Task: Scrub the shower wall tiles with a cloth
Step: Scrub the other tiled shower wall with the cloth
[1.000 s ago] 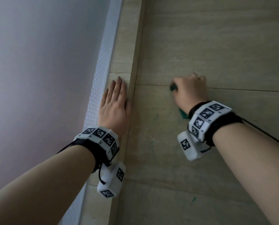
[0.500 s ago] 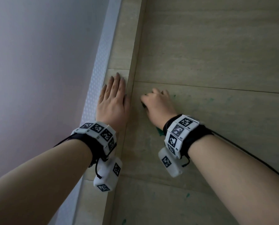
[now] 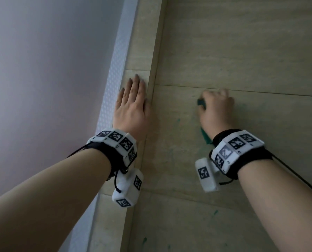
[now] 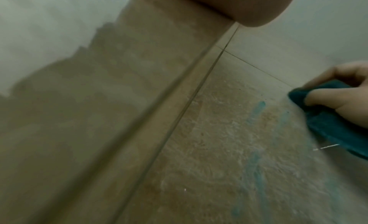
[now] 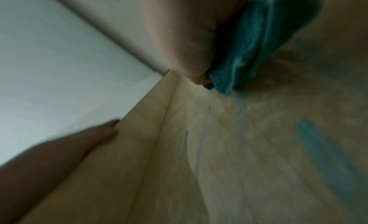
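My right hand (image 3: 216, 108) grips a bunched teal cloth (image 3: 201, 102) and presses it against the beige wall tile (image 3: 242, 51), just below a horizontal grout line (image 3: 260, 91). The cloth (image 4: 328, 125) shows under the curled fingers in the left wrist view, and as a teal wad (image 5: 249, 54) in the right wrist view. Blue-green streaks (image 4: 256, 110) mark the tile left of and below the cloth. My left hand (image 3: 133, 102) lies flat with straight fingers on the narrow tile strip (image 3: 138, 51) by the corner, holding nothing.
A white perforated corner trim (image 3: 115, 79) runs up beside the left hand, with a plain pale wall (image 3: 42, 70) to its left. More green specks (image 3: 214, 213) dot the lower tiles. Bare tile stretches above and to the right.
My right hand has swept the cloth to the right and a little up along the tile, away from the left hand, after coming left half a second earlier. The left hand stays put.
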